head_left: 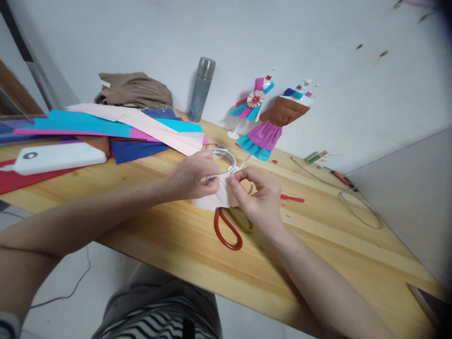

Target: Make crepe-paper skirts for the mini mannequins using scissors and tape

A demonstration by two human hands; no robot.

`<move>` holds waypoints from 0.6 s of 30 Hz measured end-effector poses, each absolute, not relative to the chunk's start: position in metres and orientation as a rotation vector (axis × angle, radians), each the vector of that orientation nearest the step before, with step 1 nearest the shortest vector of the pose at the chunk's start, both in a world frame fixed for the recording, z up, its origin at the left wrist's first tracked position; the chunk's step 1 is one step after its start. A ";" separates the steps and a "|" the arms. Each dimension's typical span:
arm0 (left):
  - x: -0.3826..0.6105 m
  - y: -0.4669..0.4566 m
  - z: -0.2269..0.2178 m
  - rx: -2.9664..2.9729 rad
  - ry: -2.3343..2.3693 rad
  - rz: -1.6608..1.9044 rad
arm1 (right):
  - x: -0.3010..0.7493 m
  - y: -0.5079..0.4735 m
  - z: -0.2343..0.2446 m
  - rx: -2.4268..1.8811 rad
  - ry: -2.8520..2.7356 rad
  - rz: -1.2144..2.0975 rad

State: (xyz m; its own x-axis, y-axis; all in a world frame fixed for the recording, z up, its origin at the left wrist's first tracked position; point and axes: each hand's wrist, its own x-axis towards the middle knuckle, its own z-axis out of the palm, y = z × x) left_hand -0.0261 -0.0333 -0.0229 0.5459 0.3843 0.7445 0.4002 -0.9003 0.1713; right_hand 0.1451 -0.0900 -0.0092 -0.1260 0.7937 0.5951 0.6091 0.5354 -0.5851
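Note:
My left hand point(197, 172) is closed around the near left side of a roll of white tape point(233, 162), which is held tilted above the table. Beside it, my right hand point(259, 193) pinches thumb and forefinger together at the roll's edge, where the tape end appears to be. Under both hands lies a pale pink piece of paper point(208, 201). Scissors point(229, 246) with one red and one yellow handle loop lie just below, their blades hidden by the paper and my right hand.
Coloured paper sheets point(88, 123) and a white power bank point(60, 157) lie left. Behind stand a grey-green bottle point(202, 89), brown cloth point(137, 89) and two paper-dressed figures on stands, one with a brown top point(284, 112). A cable point(360, 214) and red scraps point(292, 198) lie right.

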 end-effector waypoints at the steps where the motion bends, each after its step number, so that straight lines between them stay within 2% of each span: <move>1: -0.026 -0.033 -0.023 -2.741 -0.693 -1.315 | 0.145 -0.091 -0.009 -1.152 -1.843 0.230; 5: -0.026 -0.034 -0.023 -2.730 -0.683 -1.323 | 0.145 -0.091 -0.008 -1.150 -1.830 0.278; 18: -0.027 -0.035 -0.019 -2.758 -0.633 -1.442 | 0.145 -0.089 -0.007 -1.130 -1.574 0.816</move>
State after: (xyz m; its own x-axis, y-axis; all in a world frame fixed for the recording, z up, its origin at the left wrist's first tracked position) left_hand -0.0272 -0.0349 -0.0193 0.5084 0.3615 0.7816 0.3307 -0.9200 0.2105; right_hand 0.1452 -0.0885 -0.0070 -0.0715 0.9411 0.3306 0.2716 0.3373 -0.9014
